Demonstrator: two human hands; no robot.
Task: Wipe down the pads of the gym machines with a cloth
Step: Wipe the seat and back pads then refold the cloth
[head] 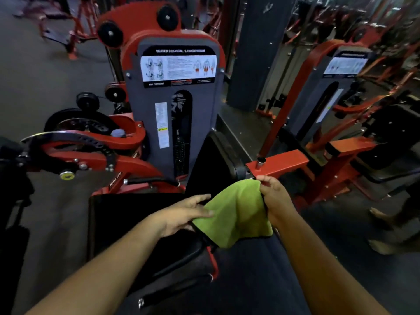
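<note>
A lime-green cloth [235, 212] hangs stretched between my two hands above the black seat pad [136, 214] of a red leg curl / leg extension machine. My left hand [188, 212] pinches the cloth's lower left edge. My right hand [275, 196] grips its upper right corner. Behind the cloth stands the black back pad [213, 164], upright and tilted slightly. The cloth touches neither pad as far as I can tell.
The grey weight-stack tower [177, 114] with an instruction label rises straight ahead. A red lever arm with a black adjustment arc [75, 146] juts out on the left. A red frame beam [279, 164] and a second similar machine [336, 105] stand on the right.
</note>
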